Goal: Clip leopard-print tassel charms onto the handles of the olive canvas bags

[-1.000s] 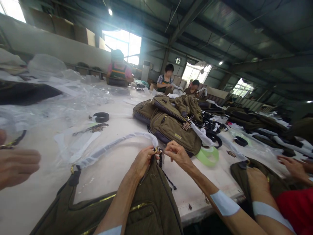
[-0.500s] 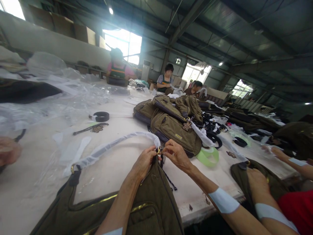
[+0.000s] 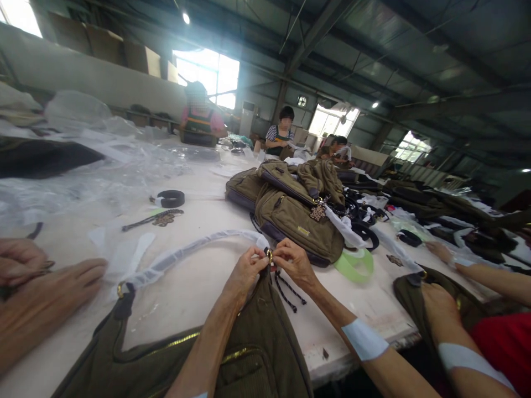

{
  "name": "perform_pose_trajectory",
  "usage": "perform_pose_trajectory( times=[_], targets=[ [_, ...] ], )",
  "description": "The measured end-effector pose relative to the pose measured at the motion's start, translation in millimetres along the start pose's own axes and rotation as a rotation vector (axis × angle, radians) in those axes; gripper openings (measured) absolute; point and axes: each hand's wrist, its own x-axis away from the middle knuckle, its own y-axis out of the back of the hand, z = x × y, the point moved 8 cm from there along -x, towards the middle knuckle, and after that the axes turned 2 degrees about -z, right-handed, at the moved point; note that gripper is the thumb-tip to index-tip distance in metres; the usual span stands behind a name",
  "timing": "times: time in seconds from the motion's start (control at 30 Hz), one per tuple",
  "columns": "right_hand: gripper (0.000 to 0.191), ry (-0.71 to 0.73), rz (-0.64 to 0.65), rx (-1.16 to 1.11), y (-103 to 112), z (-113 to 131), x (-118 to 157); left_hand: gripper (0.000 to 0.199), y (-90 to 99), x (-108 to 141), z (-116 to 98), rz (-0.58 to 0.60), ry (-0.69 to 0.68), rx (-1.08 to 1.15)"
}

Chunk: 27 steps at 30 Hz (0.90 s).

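A long white work table (image 3: 194, 309) is set under the steel roof trusses (image 3: 332, 50) of a workshop. Olive canvas bags (image 3: 296, 221) are heaped just beyond the right hand (image 3: 294, 265). A small gold clasp (image 3: 269, 255) is pinched by that hand's fingertips and the left hand (image 3: 248, 272), above an olive bag (image 3: 257, 354), whose plastic-sleeved strap (image 3: 194, 249) curves across the table. The table's near edge (image 3: 327, 373) is passed under the right forearm (image 3: 344, 326).

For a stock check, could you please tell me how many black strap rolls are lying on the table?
2: one roll left of the bags, another roll right of them. Others may be hidden under the bags or plastic.
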Motion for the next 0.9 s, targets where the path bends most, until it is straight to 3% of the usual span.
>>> perform_pose_trajectory(
  times=[0.2,0.43,0.77,0.9],
  targets=[
    [0.014,-0.013,0.024,-0.024,1,3,-1,0.025,4.6,-4,-2,-0.055,-0.079,-0.095],
    [0.025,-0.100,-0.076,0.062,27,-8,3,0.027,13.7,-7,4,-0.136,-0.030,-0.082],
    [0.026,-0.380,-0.098,-0.110,44,-35,23,0.027,13.8,-7,10,-0.128,0.040,-0.015],
    [0.020,-0.418,-0.270,-0.252,60,-43,26,0.018,15.2,-8,8,-0.125,-0.008,-0.176]
  ],
)
